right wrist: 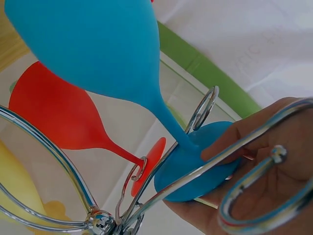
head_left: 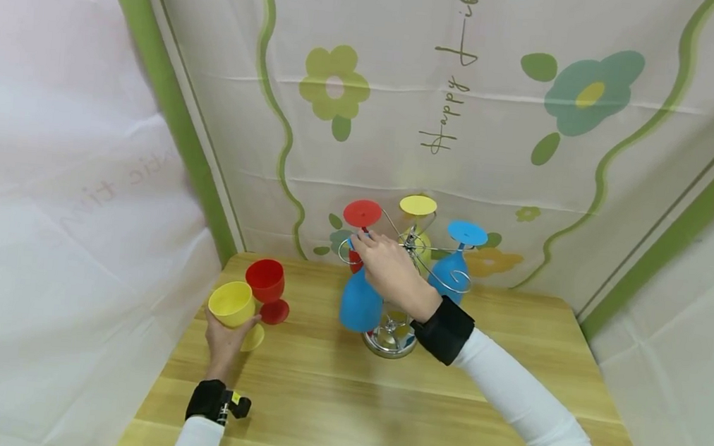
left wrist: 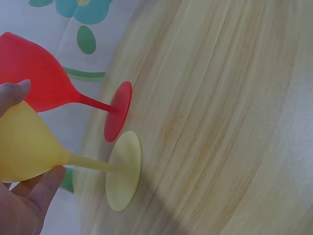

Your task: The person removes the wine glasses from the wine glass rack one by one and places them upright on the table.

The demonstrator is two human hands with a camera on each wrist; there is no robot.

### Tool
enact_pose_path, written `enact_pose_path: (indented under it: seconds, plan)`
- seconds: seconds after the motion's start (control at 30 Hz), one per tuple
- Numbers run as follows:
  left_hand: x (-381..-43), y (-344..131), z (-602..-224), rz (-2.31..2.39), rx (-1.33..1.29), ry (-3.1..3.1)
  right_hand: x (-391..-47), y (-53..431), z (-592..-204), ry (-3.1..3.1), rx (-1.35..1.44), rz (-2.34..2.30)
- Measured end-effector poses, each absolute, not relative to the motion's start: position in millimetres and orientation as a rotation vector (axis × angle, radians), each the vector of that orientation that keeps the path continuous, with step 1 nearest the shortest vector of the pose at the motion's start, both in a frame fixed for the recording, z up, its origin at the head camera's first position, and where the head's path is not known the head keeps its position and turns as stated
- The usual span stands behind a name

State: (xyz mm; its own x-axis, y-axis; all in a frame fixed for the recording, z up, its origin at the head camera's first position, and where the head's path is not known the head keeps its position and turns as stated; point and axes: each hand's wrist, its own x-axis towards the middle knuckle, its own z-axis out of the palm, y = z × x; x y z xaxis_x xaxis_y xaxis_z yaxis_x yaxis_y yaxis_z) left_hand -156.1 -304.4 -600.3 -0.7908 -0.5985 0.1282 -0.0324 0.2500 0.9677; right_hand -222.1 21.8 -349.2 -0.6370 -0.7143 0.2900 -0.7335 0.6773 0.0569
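- right hand (head_left: 394, 272) grasps the foot of an upside-down blue goblet (head_left: 361, 301), thumb on one face and fingers behind; the goblet is at the rack's left side, bowl downward.
- close up in the right wrist view, its stem appears to lie between two chrome wires (right wrist: 195, 174) — whether the foot bears on them is hard to tell.
- good handling here, as i judge it, means a light pinch on the foot's edge, stem in line with the gap, and no letting go until both wires carry the foot evenly.
- a hanging red goblet (head_left: 362, 213) is just behind, so a slow, straight motion should spare the bowls a knock.
- around the chrome rack (head_left: 389, 353) also hang a yellow goblet (head_left: 419, 206) at the back and a second blue goblet (head_left: 448, 273) at the right; a lopsided push could tip the stand.
- well apart at the left, the left hand (head_left: 224, 339) curls round the bowl of an upright yellow goblet (head_left: 231, 304) — best held steady, since a standing red goblet (head_left: 265, 282) is right beside it.
- beneath is a wood-grain table (head_left: 316, 403); behind, a flowered cloth (head_left: 370, 146).
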Motion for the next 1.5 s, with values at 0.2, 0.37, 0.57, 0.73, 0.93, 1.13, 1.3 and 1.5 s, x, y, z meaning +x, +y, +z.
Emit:
enact_pose_path:
  seconds: [0.2, 0.37, 0.57, 0.73, 0.93, 1.13, 1.3, 1.5]
  plan:
    - [-157, -305, -601, -1.566, 0.578, -2.055, -214, 26, -349, -2.635, 1.120, 0.073]
    - [-158, -306, -600, -1.557, 0.592, -2.062, -207, 28, -351, -2.606, 1.113, 0.053]
    - [-158, -306, -599, -1.551, 0.606, -2.066, -200, 28, -354, -2.606, 1.117, 0.021]
    - [-158, -307, -600, -1.562, 0.620, -2.073, -195, 28, -355, -2.588, 1.126, 0.016]
    - [-158, -307, -600, -1.574, 0.618, -2.072, -186, 26, -356, -2.536, 1.118, -0.049]
    - [-158, -307, -601, -1.572, 0.601, -2.059, -176, 22, -358, -2.503, 1.125, -0.067]
    - [-158, -306, -601, -1.579, 0.590, -2.056, -168, 18, -361, -2.465, 1.142, -0.050]
    - [-157, -305, -600, -1.585, 0.592, -2.058, -161, 14, -365, -2.417, 1.188, -0.031]
